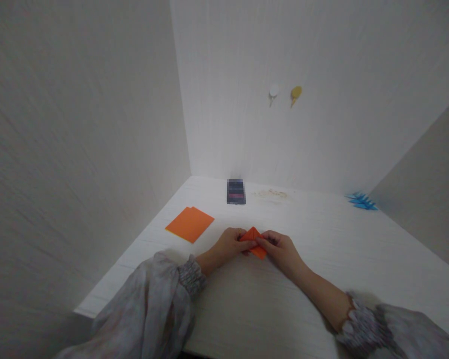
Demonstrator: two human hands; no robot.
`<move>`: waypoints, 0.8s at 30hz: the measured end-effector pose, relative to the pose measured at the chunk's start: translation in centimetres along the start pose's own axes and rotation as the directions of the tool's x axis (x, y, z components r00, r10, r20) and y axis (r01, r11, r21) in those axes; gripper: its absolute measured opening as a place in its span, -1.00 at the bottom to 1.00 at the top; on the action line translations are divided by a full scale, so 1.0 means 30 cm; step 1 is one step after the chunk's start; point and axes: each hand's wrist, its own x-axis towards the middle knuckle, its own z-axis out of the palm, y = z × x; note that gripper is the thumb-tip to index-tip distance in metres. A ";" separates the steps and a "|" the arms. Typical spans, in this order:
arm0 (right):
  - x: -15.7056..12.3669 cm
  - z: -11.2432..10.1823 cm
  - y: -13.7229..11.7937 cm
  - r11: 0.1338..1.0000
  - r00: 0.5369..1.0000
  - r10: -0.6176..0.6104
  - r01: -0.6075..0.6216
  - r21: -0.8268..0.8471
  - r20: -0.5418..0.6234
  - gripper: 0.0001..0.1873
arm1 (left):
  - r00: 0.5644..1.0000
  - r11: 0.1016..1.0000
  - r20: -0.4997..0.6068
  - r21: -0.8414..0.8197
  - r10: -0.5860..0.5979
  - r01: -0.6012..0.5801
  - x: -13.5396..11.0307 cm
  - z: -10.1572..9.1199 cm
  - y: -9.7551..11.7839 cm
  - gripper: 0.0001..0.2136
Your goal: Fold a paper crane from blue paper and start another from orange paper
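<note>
A small folded piece of orange origami paper (253,233) is held between my two hands above the table's middle. My left hand (235,240) grips its left side, with the thumb lying across the front. From the right, my right hand (280,244) pinches the paper, thumb on the front near the left thumb's tip. The fold comes to a point at the top, and a lower flap shows beneath the thumbs. The fingers behind the paper are partly hidden. To the left lies a stack of flat orange paper sheets (190,224).
A dark, blurred rectangular object (236,192) lies near the back wall. Several blue folded paper pieces (361,201) rest at the back right corner. White (274,90) and yellow (296,92) hooks are on the back wall. Walls bound the white table (314,224) left and right.
</note>
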 end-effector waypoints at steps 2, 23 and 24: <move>-0.004 0.002 -0.008 0.997 0.999 -0.030 0.032 0.075 -0.019 -0.77 | 1.000 1.000 -0.024 0.026 0.001 -0.001 -0.003 -0.002 0.009 -0.75; -0.031 -0.018 -0.059 0.961 0.961 -0.275 0.275 -0.004 -0.013 -0.79 | 0.951 0.979 -0.266 0.170 0.156 -0.113 -0.004 -0.019 0.010 -0.77; -0.031 -0.017 -0.059 0.956 0.956 -0.295 0.295 -0.005 -0.008 -0.78 | 0.950 0.980 -0.266 0.154 0.162 -0.124 -0.005 -0.019 0.012 -0.77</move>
